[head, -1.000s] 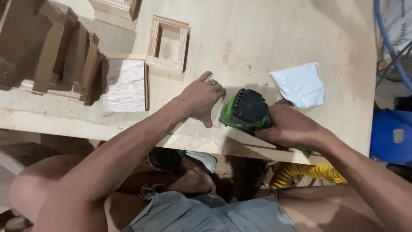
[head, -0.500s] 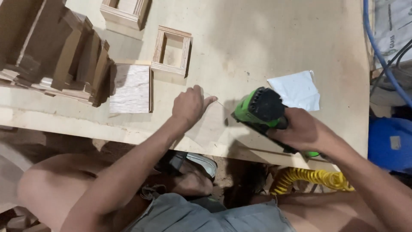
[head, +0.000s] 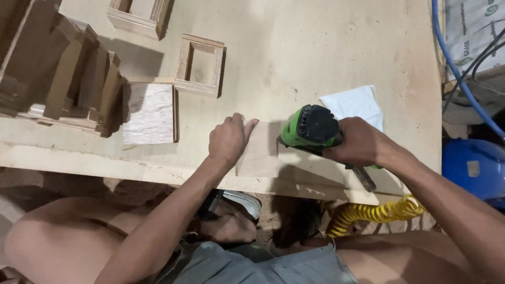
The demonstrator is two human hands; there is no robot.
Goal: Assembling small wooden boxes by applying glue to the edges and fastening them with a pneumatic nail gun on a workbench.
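The left hand (head: 230, 139) rests on the left edge of a small flat wood panel (head: 260, 152), its fingers curled together and pressing down, the thumb stretched out along the panel's top edge. The panel lies flat on the big plywood workbench (head: 315, 52), close to the near edge and right in front of the person. The right hand (head: 360, 141) is wrapped around the handle of a green and black air nail gun (head: 310, 127), fingers closed tight on the grip, and the head of the gun sits at the panel's right edge, touching it or just above it; which of the two cannot be told. Just behind the gun and the right hand lies a white sheet of paper (head: 355, 102) on the bench. A coiled yellow air hose (head: 376, 214) hangs below the bench edge under the right forearm. To the left of the left hand lies a pale square board (head: 150, 113), and beyond it a small open wooden frame (head: 200, 66) sits flat on the bench, with a second frame (head: 139, 13) at the far edge. A stack of wooden boxes (head: 58, 73) stands at the far left. A blue hose (head: 463, 79) runs down the right side beside the bench, above a blue container (head: 473, 165).
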